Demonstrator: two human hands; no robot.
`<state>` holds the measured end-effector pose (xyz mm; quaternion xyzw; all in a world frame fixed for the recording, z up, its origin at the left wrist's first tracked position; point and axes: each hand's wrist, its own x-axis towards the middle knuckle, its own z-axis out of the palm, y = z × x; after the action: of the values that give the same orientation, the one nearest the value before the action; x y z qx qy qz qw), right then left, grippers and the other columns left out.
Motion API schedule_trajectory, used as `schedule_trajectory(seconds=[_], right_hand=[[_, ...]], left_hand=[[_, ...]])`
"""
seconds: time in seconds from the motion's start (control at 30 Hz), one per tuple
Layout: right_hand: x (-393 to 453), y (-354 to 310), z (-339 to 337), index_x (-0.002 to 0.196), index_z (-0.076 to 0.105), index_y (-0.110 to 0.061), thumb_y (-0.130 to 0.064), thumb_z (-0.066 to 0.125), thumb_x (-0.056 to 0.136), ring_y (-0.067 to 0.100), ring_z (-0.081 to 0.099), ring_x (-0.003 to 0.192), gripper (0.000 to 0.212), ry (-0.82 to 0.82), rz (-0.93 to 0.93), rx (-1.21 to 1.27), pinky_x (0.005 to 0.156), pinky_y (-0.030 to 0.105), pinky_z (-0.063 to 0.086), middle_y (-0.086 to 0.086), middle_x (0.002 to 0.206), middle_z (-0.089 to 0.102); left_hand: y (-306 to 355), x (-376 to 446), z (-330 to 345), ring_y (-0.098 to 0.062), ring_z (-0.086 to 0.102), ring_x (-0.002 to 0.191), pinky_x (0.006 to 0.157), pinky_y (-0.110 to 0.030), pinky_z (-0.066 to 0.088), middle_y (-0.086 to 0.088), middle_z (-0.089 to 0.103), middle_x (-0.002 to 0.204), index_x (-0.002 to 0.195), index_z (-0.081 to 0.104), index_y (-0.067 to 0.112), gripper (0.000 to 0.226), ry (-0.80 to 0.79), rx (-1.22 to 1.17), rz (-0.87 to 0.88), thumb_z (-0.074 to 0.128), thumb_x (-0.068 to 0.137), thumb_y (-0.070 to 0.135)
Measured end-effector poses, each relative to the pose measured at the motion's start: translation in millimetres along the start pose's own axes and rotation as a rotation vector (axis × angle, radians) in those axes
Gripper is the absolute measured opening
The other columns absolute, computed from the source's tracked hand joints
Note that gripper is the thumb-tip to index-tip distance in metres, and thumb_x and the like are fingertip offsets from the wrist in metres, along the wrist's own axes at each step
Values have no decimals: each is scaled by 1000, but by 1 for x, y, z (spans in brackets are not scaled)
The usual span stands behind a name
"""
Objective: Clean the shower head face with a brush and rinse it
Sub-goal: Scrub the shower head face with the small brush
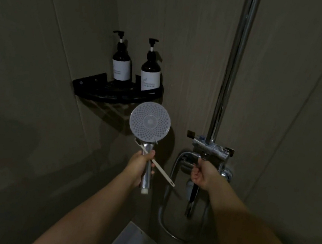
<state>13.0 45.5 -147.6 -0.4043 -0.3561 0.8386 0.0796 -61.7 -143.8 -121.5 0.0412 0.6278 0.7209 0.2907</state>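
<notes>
A dim shower corner with grey panelled walls is showing from a head-worn camera looking forward and down. Two bare forearms are reaching up from the bottom edge.

The left hand point(142, 163), just below the centre of the view, is curling its fingers around the chrome handle of a shower head point(150, 122) and holding it upright. The round pale face, dotted with rings of small nozzles, is facing the camera and sitting at 12 o'clock from the hand. The same hand is also pinning a slim white brush point(157, 165) against the handle; the brush is lying slantwise, its head end tucked at the neck of the shower head at about 11 o'clock from the hand, its thin handle sticking out toward 4 o'clock.

The right hand point(203, 175), at 3 o'clock from the left hand and apart from it, is reaching to the chrome mixer valve point(211, 150) on the wall. Its fingers are curling at a fitting under the valve, though the dim light is hiding exactly what they are gripping. A hose point(166, 200) is looping down below the valve.

A chrome riser pipe point(234, 66) is rising from the valve toward 12 o'clock. At 11 o'clock from the shower head, a black corner shelf point(91, 88) is carrying two dark pump bottles point(122, 63) with white labels, standing side by side.
</notes>
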Motion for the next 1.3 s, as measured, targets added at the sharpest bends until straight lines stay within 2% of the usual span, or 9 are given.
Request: schedule_trajectory(seconds=[0.1,0.17,0.23,0.57,0.7,0.83,1.0,1.1,1.3], right_hand=[[-5,-3,19,89,58,-10,-15,39,96,7,48,36,21,149,-149,-264,36,17,41,2,67,48],[1,2,27,119,58,-2,-17,43,94,18,64,82,32,288,-262,-624,75,29,53,12,105,64],[2,7,32,124,56,-1,-25,49,93,28,58,113,40,518,-299,-932,91,33,48,15,127,59],[16,24,41,118,58,-3,-12,48,93,21,64,98,29,802,-312,-1658,58,28,42,10,114,62],[4,19,32,115,57,-2,-15,48,94,23,63,98,26,739,-415,-1643,66,29,47,12,113,61],[-11,29,3,114,48,-11,-40,49,93,19,60,84,36,562,-537,-1107,66,31,45,5,90,58],[-13,69,-38,113,49,-6,-27,62,87,22,60,100,35,293,-548,-821,83,34,44,5,99,60],[0,80,-50,111,59,6,-22,63,88,34,62,105,37,231,-452,-823,76,26,38,22,108,66],[15,81,-49,113,61,7,-14,54,93,35,59,108,30,237,-390,-887,83,30,43,25,114,64]], left_hand=[[-4,-1,3,-12,47,56,53,-26,43,-2,47,64,85,50,15,10,-18,-13,-15,50,94,17],[-8,-2,4,-12,47,55,51,-25,43,-2,47,62,83,49,14,11,-21,-11,-15,49,94,16],[-11,-2,6,-12,47,54,50,-25,43,-2,47,62,82,49,14,13,-18,0,-17,49,94,15],[-28,5,4,-8,49,44,42,-22,43,-3,47,60,80,47,14,15,1,8,-47,50,94,15],[-35,2,3,-10,49,52,47,-23,43,-2,48,62,83,49,13,11,-13,7,-65,49,94,16],[-47,-1,5,-11,49,51,47,-23,44,-3,48,61,82,50,13,12,8,-32,-87,51,93,16],[-66,-13,12,-13,48,55,48,-22,44,-3,48,65,86,49,13,9,7,-48,-95,49,94,16],[-79,-16,13,-12,49,52,46,-22,44,-3,48,65,84,48,14,11,29,-32,-83,48,95,16],[-109,-20,9,-9,49,47,41,-21,44,-4,48,63,80,48,13,14,51,-18,-108,51,93,14]])
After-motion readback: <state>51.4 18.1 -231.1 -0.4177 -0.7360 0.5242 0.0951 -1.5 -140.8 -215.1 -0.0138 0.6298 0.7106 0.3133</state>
